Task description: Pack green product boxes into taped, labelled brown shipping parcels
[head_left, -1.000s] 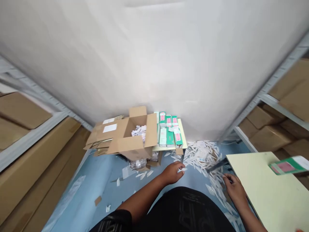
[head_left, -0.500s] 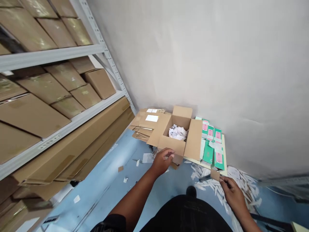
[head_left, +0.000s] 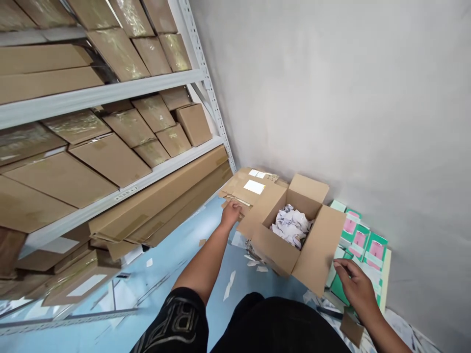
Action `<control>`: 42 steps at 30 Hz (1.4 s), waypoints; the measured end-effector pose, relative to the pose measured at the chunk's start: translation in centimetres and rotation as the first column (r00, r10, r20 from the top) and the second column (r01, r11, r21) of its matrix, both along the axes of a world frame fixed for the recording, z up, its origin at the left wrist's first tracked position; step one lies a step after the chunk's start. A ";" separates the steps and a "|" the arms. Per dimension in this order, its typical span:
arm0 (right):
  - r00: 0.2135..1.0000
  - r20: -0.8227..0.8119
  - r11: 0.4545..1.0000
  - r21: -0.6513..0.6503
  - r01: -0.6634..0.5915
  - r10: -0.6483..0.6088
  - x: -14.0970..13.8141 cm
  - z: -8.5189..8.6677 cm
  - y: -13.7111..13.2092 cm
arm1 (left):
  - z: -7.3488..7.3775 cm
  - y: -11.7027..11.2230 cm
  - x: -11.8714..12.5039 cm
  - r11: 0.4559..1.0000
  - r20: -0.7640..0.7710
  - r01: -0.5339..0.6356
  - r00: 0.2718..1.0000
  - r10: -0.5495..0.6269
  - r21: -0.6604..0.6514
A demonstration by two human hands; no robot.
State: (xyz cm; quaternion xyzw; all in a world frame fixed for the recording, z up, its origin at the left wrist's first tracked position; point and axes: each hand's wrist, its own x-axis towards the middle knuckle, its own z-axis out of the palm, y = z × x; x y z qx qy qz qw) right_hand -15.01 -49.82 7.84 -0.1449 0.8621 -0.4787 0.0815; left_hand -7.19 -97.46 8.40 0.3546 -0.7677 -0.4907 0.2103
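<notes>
An open cardboard box stands before me with its flaps folded out and crumpled white paper inside. My left hand is near the box's left flap, over the edge of the flattened cardboard stack. Its fingers are bent and apart, with nothing visible in them. Beside the right flap is my right hand, fingers loosely curled and thumb a little apart. Nothing shows in that hand either; whether it touches the flap I cannot tell. Green and pink packages lie behind it.
Shelving full of brown cartons rises on the left. A pale wall stands behind the box. Paper scraps litter the blue floor. A small cardboard piece lies below my right hand.
My left hand has moved from the box's front to its left side, by the cardboard stack. My right hand has risen toward the right flap. The view has swung left and closer.
</notes>
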 end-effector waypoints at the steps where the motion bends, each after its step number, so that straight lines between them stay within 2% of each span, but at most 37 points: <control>1: 1.000 0.000 1.000 0.006 0.001 -0.001 -0.7 0.2 -0.5 | -0.2 -0.9 -0.6 0.997 0.051 0.030 0.998 -0.026 -0.070; 3: 1.000 -0.004 1.000 0.015 0.026 -0.026 -1.5 0.4 -1.4 | -0.6 -2.9 -1.9 0.970 0.173 0.148 0.978 -0.114 -0.195; 5: 0.998 -0.011 0.997 0.026 0.068 -0.068 -1.8 0.3 -2.4 | -1.0 -5.2 -3.5 0.926 0.253 0.278 0.944 -0.213 -0.255; 7: 0.993 -0.012 0.992 0.050 0.114 -0.114 -1.3 0.0 -3.3 | -1.6 -7.7 -5.4 0.855 0.357 0.432 0.877 -0.323 -0.288; 9: 0.985 -0.006 0.982 0.078 0.171 -0.171 -0.3 -0.2 -4.0 | -2.2 -10.0 -7.4 0.709 0.533 0.632 0.734 -0.420 -0.312; 12: 0.952 0.005 0.946 0.120 0.302 -0.305 1.9 -0.2 -5.0 | -3.3 -12.4 -9.8 0.403 0.756 0.864 0.474 -0.451 -0.301; 15: 0.890 -0.025 0.874 0.176 0.453 -0.456 4.2 0.7 -5.9 | -3.9 -14.2 -10.7 0.191 0.794 0.927 0.375 -0.478 -0.322; 17: 0.857 -0.072 0.835 0.196 0.514 -0.511 5.4 1.6 -6.7 | -3.9 -15.3 -10.7 0.080 0.783 0.933 0.340 -0.521 -0.352; 18: 0.847 -0.096 0.823 0.203 0.531 -0.523 5.8 2.2 -7.0 | -3.8 -15.9 -10.6 0.041 0.776 0.931 0.326 -0.541 -0.363; 21: 0.832 -0.158 0.800 0.228 0.554 -0.531 6.8 3.6 -8.4 | -3.1 -17.1 -10.3 -0.010 0.763 0.927 0.303 -0.570 -0.376; 23: 0.823 -0.203 0.790 0.232 0.567 -0.531 7.1 4.3 -9.3 | -2.5 -17.5 -10.0 -0.017 0.753 0.919 0.312 -0.579 -0.394; 26: 0.832 -0.276 0.812 0.218 0.541 -0.481 7.6 5.0 -10.7 | -1.5 -17.7 -9.1 -0.016 0.722 0.895 0.348 -0.597 -0.445; 28: 0.847 -0.323 0.836 0.221 0.501 -0.422 7.9 5.2 -11.4 | -0.7 -17.9 -8.3 0.008 0.683 0.872 0.389 -0.618 -0.490; 29: 0.852 -0.342 0.845 0.227 0.485 -0.397 8.1 5.3 -11.7 | -0.2 -18.1 -7.9 0.038 0.649 0.855 0.421 -0.634 -0.518; 32: 0.853 -0.374 0.850 0.239 0.469 -0.365 8.7 5.3 -12.1 | 2.4 -19.3 -6.6 0.169 0.517 0.783 0.539 -0.665 -0.599; 34: 0.849 -0.383 0.849 0.240 0.471 -0.363 9.2 5.2 -12.2 | 5.1 -20.4 -5.8 0.242 0.464 0.732 0.615 -0.638 -0.637; 36: 0.844 -0.388 0.846 0.235 0.479 -0.370 9.7 5.1 -12.3 | 8.5 -21.6 -4.8 0.317 0.425 0.670 0.699 -0.576 -0.672; 39: 0.841 -0.367 0.844 0.213 0.493 -0.398 10.5 5.0 -12.6 | 13.6 -22.4 -3.1 0.488 0.284 0.549 0.809 -0.514 -0.679; 42: 0.844 -0.340 0.848 0.191 0.493 -0.414 11.5 4.8 -12.7 | 17.2 -21.2 -1.8 0.691 0.010 0.468 0.831 -0.556 -0.551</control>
